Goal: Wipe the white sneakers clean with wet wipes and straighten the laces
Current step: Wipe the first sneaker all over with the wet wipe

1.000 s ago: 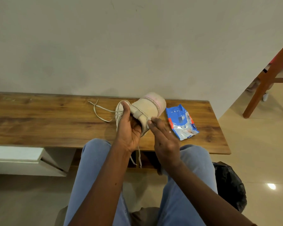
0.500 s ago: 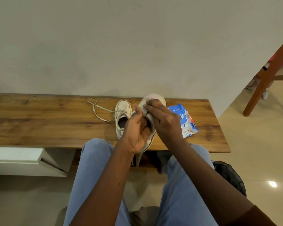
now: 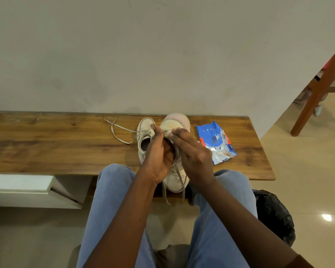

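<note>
I hold one white sneaker over the near edge of the wooden table, toe pointing away and heel toward me. My left hand grips it at the opening, thumb on the tongue. My right hand lies over its right side, and its fingertips press a small pale wad, apparently a wet wipe, against the lace area. Its laces dangle below the table edge. The second white sneaker rests on the table just left of my hands, with loose laces trailing left.
A blue wet-wipe pack lies on the table to the right of the sneakers. A black bag sits on the floor by my right knee. A wooden chair leg stands at the far right, and a white shelf hangs under the table's left part.
The held sneaker has turned from sole-up to upright with its heel toward me. My right hand went from its lower side to its top and now presses near the laces.
</note>
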